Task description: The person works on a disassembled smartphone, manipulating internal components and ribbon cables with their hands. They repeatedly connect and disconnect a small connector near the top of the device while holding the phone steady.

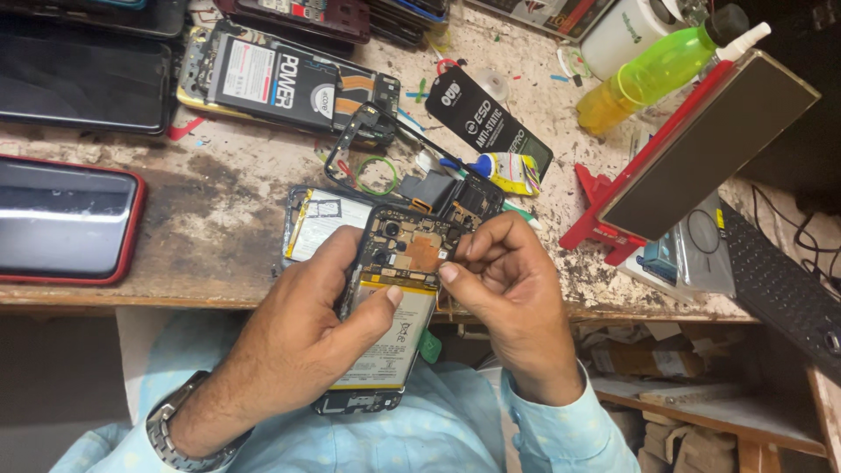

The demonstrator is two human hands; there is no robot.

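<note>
Nearest the camera, the light-blue shirt sleeves (455,429) of the person fill the bottom of the view, and a silver metal wristwatch (171,425) sits on the left wrist. Above them the left hand (302,337) cradles an opened black smartphone with its back cover off (394,298), showing a white-and-yellow battery and a circuit board at the top. The fingers of that hand are wrapped around the phone's left edge, and the thumb (381,302) presses on the upper part of the battery. The phone is held upright in the air just in front of the edge of the worn, stained wooden table (219,219), over the person's lap.

The right hand (508,289) is against the phone's right side, its thumb and forefinger pressed together at the circuit board near the upper right corner; whether they pinch a small part there cannot be told.

On the table just behind the phone lies another opened phone body with a pale battery (320,219). Farther back lies a larger dismantled phone with a black battery (280,83). A dark phone in a red case (66,219) lies at the left. At the right stand a tilted gold-backed phone on a red stand (710,144) and a green plastic bottle (653,74).
</note>
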